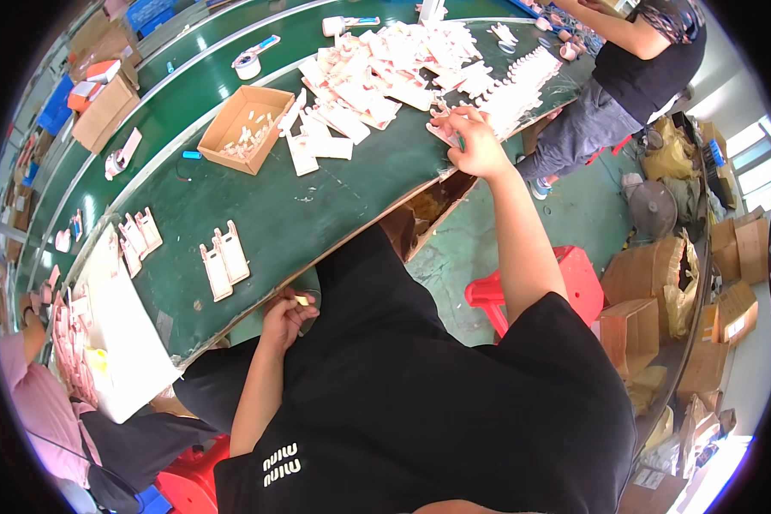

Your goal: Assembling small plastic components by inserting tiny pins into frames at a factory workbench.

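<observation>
My right hand [478, 146] stretches to the far right of the green table. Its fingers and thumb close on a flat pink-and-white plastic part [441, 133] at the end of a row of similar parts [522, 86]. My left hand [288, 319] is low at the table's near edge, fingers curled round a small pale yellow piece [302, 301] whose kind I cannot make out. Left of centre lies a pair of pink-and-white plastic parts [224, 260], with more such parts [139, 237] further left. A big heap of them [377, 73] covers the far middle.
A cardboard box [253, 164] of small pale pieces stands beside the heap, with a small blue cylinder [191, 155] near it. Beyond runs a green conveyor [188, 81]. Co-workers sit at left and stand at far right. A red stool [574, 287] is at my right.
</observation>
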The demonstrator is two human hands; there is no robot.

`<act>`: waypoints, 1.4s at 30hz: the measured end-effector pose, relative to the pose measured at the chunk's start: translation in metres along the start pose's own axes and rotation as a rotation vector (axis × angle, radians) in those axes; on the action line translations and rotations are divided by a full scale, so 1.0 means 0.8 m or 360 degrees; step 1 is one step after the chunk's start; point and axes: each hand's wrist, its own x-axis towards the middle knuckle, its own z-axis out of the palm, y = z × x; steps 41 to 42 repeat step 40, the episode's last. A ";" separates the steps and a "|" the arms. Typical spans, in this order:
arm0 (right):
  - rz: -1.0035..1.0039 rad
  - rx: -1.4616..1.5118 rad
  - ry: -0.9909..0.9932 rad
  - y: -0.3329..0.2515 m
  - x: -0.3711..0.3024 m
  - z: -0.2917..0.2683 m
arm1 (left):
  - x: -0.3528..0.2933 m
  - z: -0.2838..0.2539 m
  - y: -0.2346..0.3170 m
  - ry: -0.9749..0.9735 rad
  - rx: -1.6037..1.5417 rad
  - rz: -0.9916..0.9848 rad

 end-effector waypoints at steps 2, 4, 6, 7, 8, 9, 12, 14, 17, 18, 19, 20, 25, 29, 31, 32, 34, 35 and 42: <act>0.0028 0.0015 0.0057 -0.004 -0.001 0.001 | 0.005 -0.001 -0.001 -0.0229 -0.0117 0.0221; 0.0023 -0.0026 0.0192 -0.031 -0.001 0.005 | 0.019 0.016 0.002 -0.0429 -0.0022 0.0171; 0.0014 0.0358 0.0410 -0.045 -0.007 0.022 | 0.042 0.064 0.010 -0.0732 0.0191 0.0001; -0.0096 0.0589 0.0504 -0.067 0.010 0.045 | 0.037 0.096 0.020 -0.0589 0.0387 -0.0085; -0.0071 0.0788 0.0479 -0.079 0.012 0.065 | 0.048 0.132 0.022 -0.0505 0.0581 -0.0197; -0.0100 0.0911 0.0506 -0.097 0.018 0.079 | 0.068 0.157 0.015 -0.0513 0.0622 -0.0208; 0.0175 0.0800 0.0318 -0.143 0.023 0.088 | 0.147 0.232 -0.013 -0.0456 0.0675 -0.0305; 0.0357 0.0742 0.0361 -0.136 0.020 0.097 | 0.201 0.291 -0.039 -0.0370 0.0460 -0.0237; 0.0187 0.0827 0.0346 -0.137 0.035 0.120 | 0.324 0.265 -0.088 -0.0499 0.0229 -0.0221; 0.0229 0.0879 0.0311 -0.125 0.028 0.115 | 0.310 0.277 -0.083 -0.0494 0.0580 -0.0103; 0.0285 0.0892 0.0284 -0.117 0.022 0.114 | 0.292 0.287 -0.071 -0.0471 0.0930 0.0012; 0.0320 0.0873 0.0275 -0.104 0.013 0.110 | 0.274 0.304 -0.059 -0.0464 0.1285 0.0117; 0.0301 0.0999 0.0205 -0.115 0.031 0.109 | 0.277 0.269 -0.081 -0.0170 0.1671 0.0384; 0.0414 0.1143 0.0223 -0.090 0.013 0.115 | 0.193 0.270 -0.047 -0.0362 0.1831 0.0892; 0.0384 0.1246 0.0218 -0.105 0.022 0.116 | 0.165 0.244 -0.051 -0.0590 0.1742 0.1166; 0.0366 0.1162 0.0179 -0.111 0.021 0.106 | 0.129 0.236 -0.038 -0.0823 0.1703 0.1072; 0.0261 0.1152 0.0299 -0.114 0.022 0.111 | 0.052 0.215 0.009 -0.1261 0.1727 0.1279; 0.0220 0.0946 0.0363 -0.121 0.024 0.109 | 0.009 0.208 0.042 -0.1161 0.1783 0.1420; 0.0504 0.0513 0.0330 -0.132 0.037 0.115 | -0.095 0.110 0.181 0.0033 0.2362 0.2059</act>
